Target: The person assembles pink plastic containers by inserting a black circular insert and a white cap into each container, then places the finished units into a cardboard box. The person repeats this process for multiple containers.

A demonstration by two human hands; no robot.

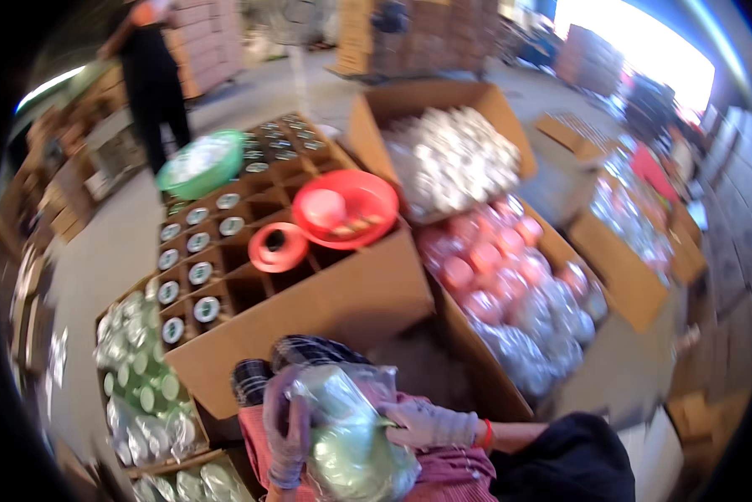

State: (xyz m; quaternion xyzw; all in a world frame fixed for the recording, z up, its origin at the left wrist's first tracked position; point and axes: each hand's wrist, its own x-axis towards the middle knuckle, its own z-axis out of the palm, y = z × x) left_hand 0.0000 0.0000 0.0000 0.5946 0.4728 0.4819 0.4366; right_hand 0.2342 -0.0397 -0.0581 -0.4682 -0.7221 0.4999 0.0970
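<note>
In my lap sits a pale green rounded container (pixel 352 458), wrapped in a clear plastic bag (pixel 330 386). My left hand (pixel 287 435), in a light knitted glove, grips the bundle along its left side. From the right, my gloved right hand (pixel 430 423) pinches the plastic near the container's upper edge. The container's exact kind is hard to make out through the film. Just beyond my knees stands a large divided carton (pixel 309 314), with several white-lidded containers (pixel 199 273) in its cells.
A red basin (pixel 376 188), a smaller red bowl (pixel 278 248) and a green basin (pixel 225 155) rest on the carton. To the right are cartons of bagged pink containers (pixel 485 259) and silvery pieces (pixel 464 159). Green containers (pixel 146 368) fill a left carton. A person (pixel 150 75) stands far left.
</note>
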